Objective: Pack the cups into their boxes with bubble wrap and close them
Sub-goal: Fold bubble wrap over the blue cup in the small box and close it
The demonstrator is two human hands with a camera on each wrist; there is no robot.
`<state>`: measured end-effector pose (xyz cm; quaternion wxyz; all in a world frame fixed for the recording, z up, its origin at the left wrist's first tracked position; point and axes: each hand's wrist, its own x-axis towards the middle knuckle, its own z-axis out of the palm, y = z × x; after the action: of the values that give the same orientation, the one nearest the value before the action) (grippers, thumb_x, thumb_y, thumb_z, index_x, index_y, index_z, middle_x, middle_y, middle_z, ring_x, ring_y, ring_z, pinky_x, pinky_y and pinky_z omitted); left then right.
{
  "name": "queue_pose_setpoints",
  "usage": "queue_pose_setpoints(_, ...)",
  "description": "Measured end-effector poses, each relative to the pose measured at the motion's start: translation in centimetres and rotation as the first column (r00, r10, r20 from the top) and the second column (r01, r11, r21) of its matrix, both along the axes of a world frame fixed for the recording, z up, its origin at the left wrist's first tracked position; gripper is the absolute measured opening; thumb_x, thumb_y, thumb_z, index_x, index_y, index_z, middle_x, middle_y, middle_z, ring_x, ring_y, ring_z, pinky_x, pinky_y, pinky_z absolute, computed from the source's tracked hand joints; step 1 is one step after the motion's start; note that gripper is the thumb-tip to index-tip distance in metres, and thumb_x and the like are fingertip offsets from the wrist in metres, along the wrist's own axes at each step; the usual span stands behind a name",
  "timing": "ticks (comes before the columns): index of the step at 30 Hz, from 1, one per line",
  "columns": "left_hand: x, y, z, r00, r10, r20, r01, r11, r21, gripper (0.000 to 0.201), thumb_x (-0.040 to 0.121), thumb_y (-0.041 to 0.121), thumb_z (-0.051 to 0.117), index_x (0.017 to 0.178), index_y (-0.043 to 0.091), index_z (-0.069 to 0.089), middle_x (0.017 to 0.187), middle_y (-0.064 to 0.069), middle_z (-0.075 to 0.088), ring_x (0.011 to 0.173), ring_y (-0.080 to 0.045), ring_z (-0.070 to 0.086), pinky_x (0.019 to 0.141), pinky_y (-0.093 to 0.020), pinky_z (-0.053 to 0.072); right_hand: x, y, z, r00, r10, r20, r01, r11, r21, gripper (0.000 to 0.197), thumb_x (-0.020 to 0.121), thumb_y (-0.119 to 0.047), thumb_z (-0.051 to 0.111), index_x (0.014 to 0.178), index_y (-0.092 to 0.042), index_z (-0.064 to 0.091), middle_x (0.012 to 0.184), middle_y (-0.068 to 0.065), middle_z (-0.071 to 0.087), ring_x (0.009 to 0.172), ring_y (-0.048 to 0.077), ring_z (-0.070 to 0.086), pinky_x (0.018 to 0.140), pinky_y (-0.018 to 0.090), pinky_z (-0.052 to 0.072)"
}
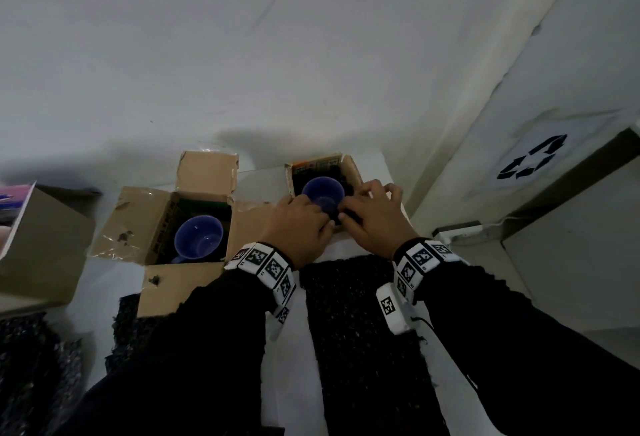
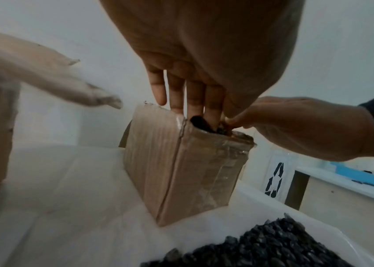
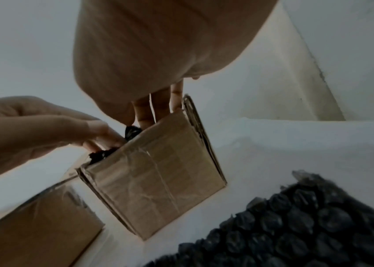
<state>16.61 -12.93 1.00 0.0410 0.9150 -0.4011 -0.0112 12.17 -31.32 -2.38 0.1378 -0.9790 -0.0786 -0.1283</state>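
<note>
Lying nearest the viewer, at the bottom centre of the head view, is a sheet of black bubble wrap on the white table. Above it, at frame centre, the left hand and right hand are working close together at the small box; fingers of both are dipping inside its open top and pressing black wrap beside the blue cup. Whether either hand is pinching the wrap cannot be told. Sitting left of centre is a larger open box, which is holding a second blue cup. A white wall is filling the upper frame.
</note>
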Motion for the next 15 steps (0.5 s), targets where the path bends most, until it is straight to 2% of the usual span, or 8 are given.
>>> queue_pose_setpoints(2, 0.1, 0.5, -0.6, 1.000, 0.009, 0.027, -0.009, 1.000, 0.002, 0.038, 0.092, 0.042, 0.031, 0.097, 0.022, 0.063, 0.085, 0.001, 0.067, 0.087, -0.021, 0.056, 0.080, -0.036, 0.034, -0.1, -0.1, -0.2, 0.999, 0.031, -0.027, -0.032, 0.999, -0.023, 0.032, 0.091, -0.048, 0.039, 0.105, -0.029, 0.059, 0.096, -0.009, 0.066, 0.105, 0.021, 0.050, 0.088, 0.040, 0.020)
queue_pose_setpoints(4, 0.3, 1.0, -1.3, 0.999, 0.053, -0.005, -0.053, 0.995, -0.080, 0.040, 0.090, 0.045, 0.035, 0.121, 0.024, 0.052, 0.092, -0.002, 0.067, 0.090, -0.025, 0.059, 0.084, -0.037, 0.034, -0.1, -0.1, -0.6, 0.996, 0.059, -0.068, -0.060, 0.998, -0.021, 0.036, 0.094, -0.052, 0.037, 0.119, -0.032, 0.054, 0.104, -0.012, 0.067, 0.107, 0.018, 0.048, 0.091, 0.042, 0.021)
queue_pose_setpoints(6, 0.4, 1.2, -1.9, 0.999, 0.048, -0.018, -0.049, 0.995, -0.090, 0.046, 0.091, 0.050, 0.035, 0.130, 0.028, 0.048, 0.099, -0.001, 0.068, 0.093, -0.024, 0.058, 0.085, -0.038, 0.035, 0.0, -0.1, -1.0, 0.995, 0.069, -0.079, -0.071, 0.997, -0.030, 0.038, 0.095, -0.054, 0.035, 0.118, -0.034, 0.057, 0.104, -0.012, 0.067, 0.109, 0.017, 0.048, 0.091, 0.043, 0.020)
queue_pose_setpoints(8, 0.4, 1.3, -2.3, 1.000, 0.014, 0.011, -0.014, 0.997, -0.072, 0.046, 0.092, 0.055, 0.031, 0.117, 0.030, 0.060, 0.099, 0.004, 0.069, 0.094, -0.022, 0.056, 0.084, -0.039, 0.035, 0.0, -0.1, -1.3, 0.996, 0.072, -0.048, -0.074, 0.997, -0.030, 0.036, 0.095, -0.053, 0.036, 0.102, -0.032, 0.065, 0.097, -0.011, 0.065, 0.106, 0.019, 0.050, 0.090, 0.042, 0.021)
queue_pose_setpoints(10, 0.3, 1.5, -2.4, 0.998, -0.013, 0.056, 0.017, 0.996, -0.087, 0.045, 0.090, 0.057, 0.033, 0.101, 0.029, 0.067, 0.097, 0.003, 0.064, 0.094, -0.024, 0.054, 0.081, -0.039, 0.035, 0.1, -0.3, -1.6, 0.996, 0.089, -0.001, -0.089, 0.996, -0.006, 0.035, 0.094, -0.051, 0.041, 0.091, -0.029, 0.067, 0.098, -0.007, 0.061, 0.102, 0.019, 0.051, 0.087, 0.038, 0.024)
queue_pose_setpoints(12, 0.4, 1.6, -2.7, 0.993, -0.030, 0.118, 0.046, 0.989, -0.137, 0.038, 0.090, 0.054, 0.041, 0.094, 0.030, 0.070, 0.098, 0.001, 0.059, 0.094, -0.025, 0.051, 0.080, -0.039, 0.036, 0.1, -0.5, -1.8, 0.993, 0.115, 0.035, -0.116, 0.993, 0.005, 0.031, 0.093, -0.050, 0.046, 0.090, -0.026, 0.066, 0.100, -0.003, 0.058, 0.098, 0.018, 0.051, 0.085, 0.036, 0.027)
queue_pose_setpoints(15, 0.7, 1.8, -3.3, 0.987, -0.080, 0.136, 0.094, 0.991, -0.098, 0.036, 0.089, 0.048, 0.039, 0.090, 0.029, 0.070, 0.091, 0.006, 0.064, 0.090, -0.022, 0.058, 0.088, -0.040, 0.033, -0.3, -0.7, -1.7, 0.990, 0.119, 0.077, -0.116, 0.992, -0.043, 0.029, 0.093, -0.049, 0.048, 0.087, -0.023, 0.060, 0.089, -0.007, 0.061, 0.094, 0.018, 0.053, 0.087, 0.038, 0.032)
